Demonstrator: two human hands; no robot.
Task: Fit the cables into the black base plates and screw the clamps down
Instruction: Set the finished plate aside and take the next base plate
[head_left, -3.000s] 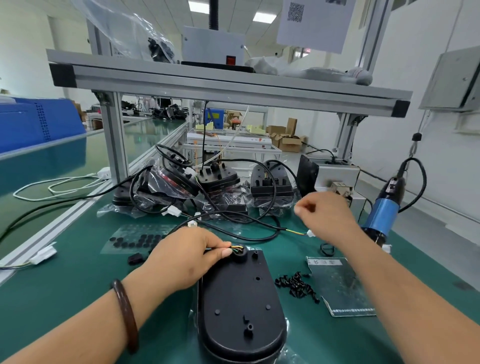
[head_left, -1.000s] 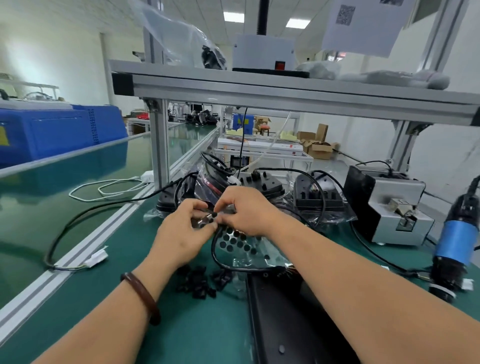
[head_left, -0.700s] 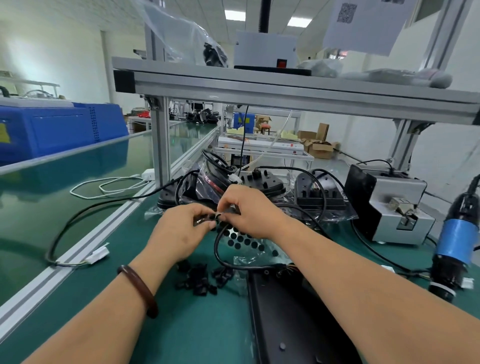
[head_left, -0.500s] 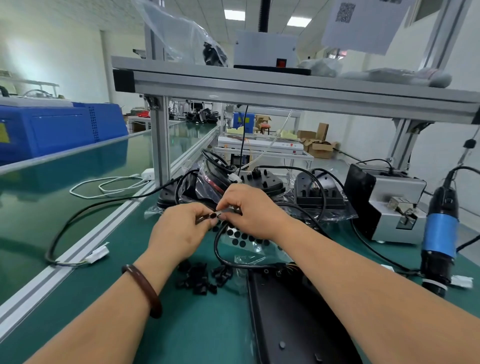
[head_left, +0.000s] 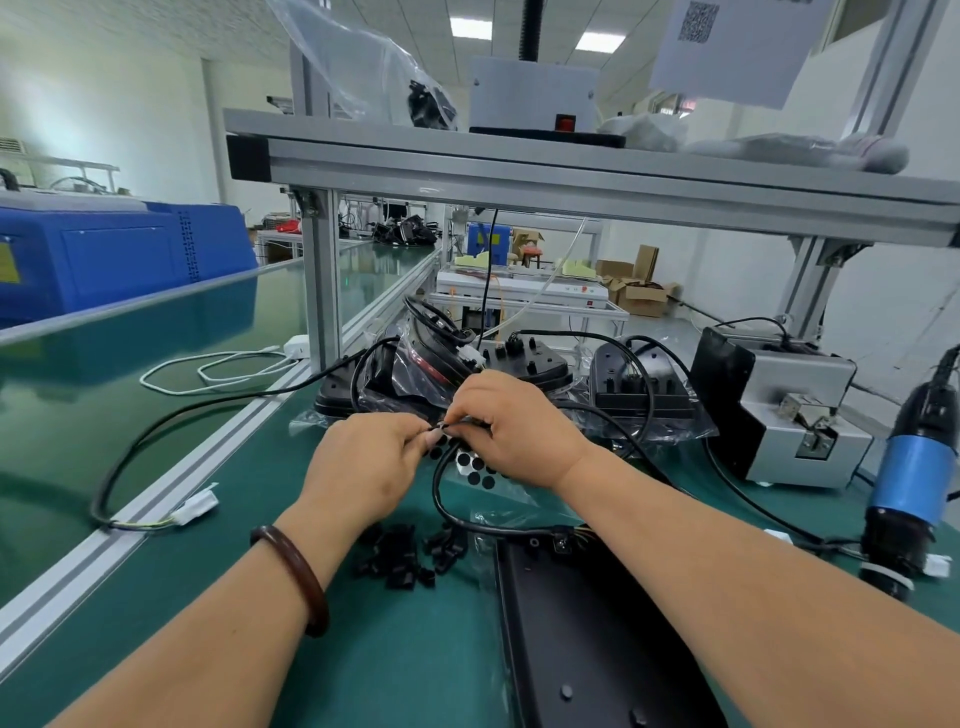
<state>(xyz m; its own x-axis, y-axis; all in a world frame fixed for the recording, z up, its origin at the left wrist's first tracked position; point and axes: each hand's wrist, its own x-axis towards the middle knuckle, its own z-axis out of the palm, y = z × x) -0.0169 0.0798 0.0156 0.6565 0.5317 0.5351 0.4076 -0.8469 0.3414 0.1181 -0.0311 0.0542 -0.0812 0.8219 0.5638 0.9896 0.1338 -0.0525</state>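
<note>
Bare desk (head_left: 260, 483) open front-left, between aluminium rail (head_left: 67, 571) and black clamp pile (head_left: 400, 556). Far side blocked by bagged base plates (head_left: 431, 374) and looped cables (head_left: 647, 384). Right: screw feeder (head_left: 800, 441), hanging electric screwdriver (head_left: 914, 467). Shelf beam (head_left: 571, 182) overhead limits lift.

The hall is bright and the light is even. It comes from the white ceiling panels (head_left: 470, 27) far above. My left hand (head_left: 363, 467), my right hand (head_left: 519, 431) and the black cable (head_left: 437, 493) they pinch look sharp, with only weak shadows on the green bench (head_left: 415, 649). The glossy belt (head_left: 78, 374) on the left mirrors the blue box (head_left: 114, 254). The wide lens slants the aluminium shelf (head_left: 571, 176), and my forearms look stretched.
</note>
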